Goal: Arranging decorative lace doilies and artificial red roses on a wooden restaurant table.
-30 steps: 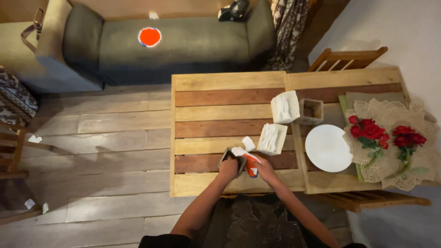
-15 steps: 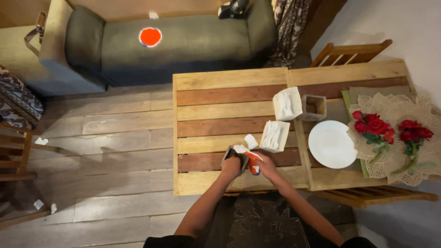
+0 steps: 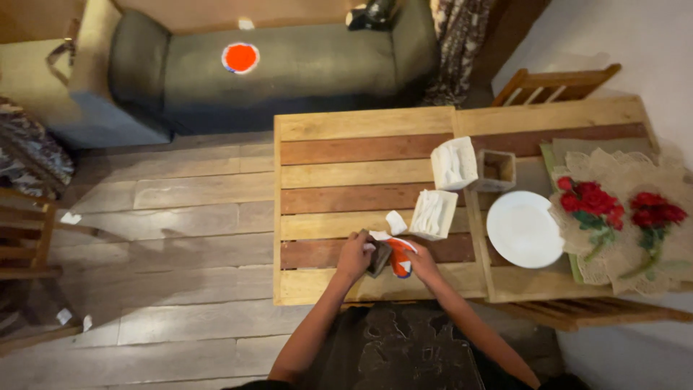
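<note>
While over table (image 3: 325,282) | both hands closed on orange-white packet (image 3: 398,258)

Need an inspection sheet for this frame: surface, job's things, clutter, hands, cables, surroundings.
Surface: slatted wooden table, two joined tops.
Job's things: orange-and-white packet and dark piece, held between both hands.
Clutter: two white napkin stacks, small white scrap, wooden box, white plate, red roses on lace mat.
Hands: left hand on dark piece; right hand on packet.
Cables: nothing seen.
Surroundings: grey sofa, plank floor, wooden chair.
</note>
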